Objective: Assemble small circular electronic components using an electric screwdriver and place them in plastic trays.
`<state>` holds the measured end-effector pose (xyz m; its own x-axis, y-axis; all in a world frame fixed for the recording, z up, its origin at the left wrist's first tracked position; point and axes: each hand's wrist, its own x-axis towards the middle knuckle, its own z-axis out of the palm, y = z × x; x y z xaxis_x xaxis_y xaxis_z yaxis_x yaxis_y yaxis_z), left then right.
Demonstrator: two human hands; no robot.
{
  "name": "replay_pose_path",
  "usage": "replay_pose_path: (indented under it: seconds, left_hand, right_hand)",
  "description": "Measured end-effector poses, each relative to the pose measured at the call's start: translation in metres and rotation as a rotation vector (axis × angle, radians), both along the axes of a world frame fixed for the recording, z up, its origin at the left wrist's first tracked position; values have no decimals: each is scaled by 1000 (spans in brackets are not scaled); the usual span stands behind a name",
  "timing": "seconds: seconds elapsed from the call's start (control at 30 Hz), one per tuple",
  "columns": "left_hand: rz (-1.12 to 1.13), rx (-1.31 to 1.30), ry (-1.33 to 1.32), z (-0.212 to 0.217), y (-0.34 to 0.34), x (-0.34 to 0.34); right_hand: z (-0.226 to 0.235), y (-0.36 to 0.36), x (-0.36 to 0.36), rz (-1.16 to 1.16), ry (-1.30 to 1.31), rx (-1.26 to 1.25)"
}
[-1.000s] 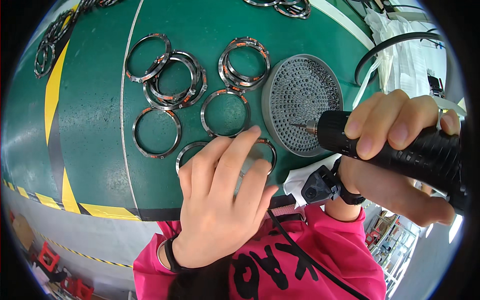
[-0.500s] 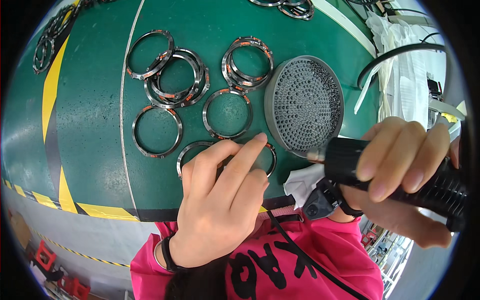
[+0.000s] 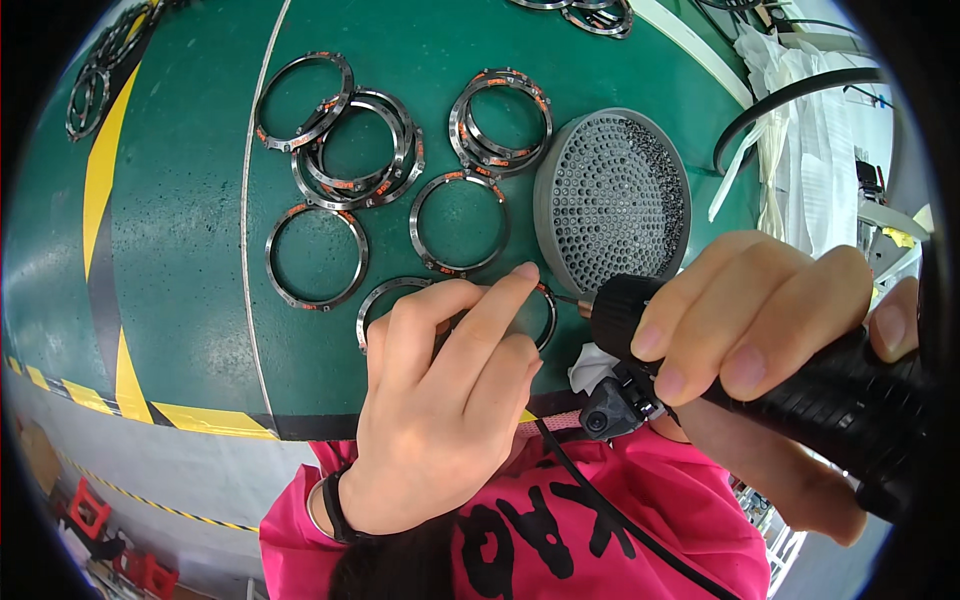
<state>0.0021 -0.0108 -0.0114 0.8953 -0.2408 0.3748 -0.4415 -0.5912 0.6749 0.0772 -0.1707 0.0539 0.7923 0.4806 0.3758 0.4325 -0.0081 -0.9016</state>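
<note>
Head view: what is the right hand (image 3: 760,320) doing?

Gripping a black, ribbed, cylindrical power driver (image 3: 850,395), fingers wrapped round its barrel, the slim metal tip (image 3: 583,306) pointing left

At what?

At the right side of a thin silver-and-black metal ring (image 3: 554,318) near the table's close edge, partly covered by the left hand (image 3: 440,410). Tip and ring lie very close; I can't tell if they touch

And the left hand?

Its back is up, fingers apart and bent over that ring and part of a second, matching ring (image 3: 380,295) just to the left. Whether the fingertips pinch either, I can't tell; the hand hides it

What else is about?

A round grey tray with many small holes (image 3: 545,200), farther off on the right, small dark pieces gathered along its right side. Beyond the left hand, orange-marked overlapping rings (image 3: 405,150) lie on the green tabletop (image 3: 190,220), far left and middle
</note>
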Motion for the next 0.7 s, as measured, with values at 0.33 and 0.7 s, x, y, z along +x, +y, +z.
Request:
replay_pose_path:
  seconds: [0.33, 0.7]
  left_hand:
    - [9, -6, -10, 0, -1, 0]
    - [7, -13, -16, 0, -1, 1]
  right_hand:
    - [2, -7, 9, 44, 139, -284]
    - [16, -21, -5, 99, 290, -594]
